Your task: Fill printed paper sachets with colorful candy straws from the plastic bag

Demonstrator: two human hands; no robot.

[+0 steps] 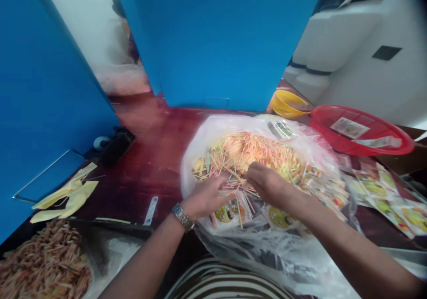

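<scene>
Sticks beneath and beyond both hands, inside a plastic bag.

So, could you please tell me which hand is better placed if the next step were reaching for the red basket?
Probably the right hand: it is nearer the red basket, while the left hand is farther off, on the right hand's other side.

Bag blocks the middle; tabletop leftward is passable

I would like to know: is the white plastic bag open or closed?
Open. The bag is spread wide, its plastic around the uncovered sticks, with the left hand and right hand over them.
</scene>
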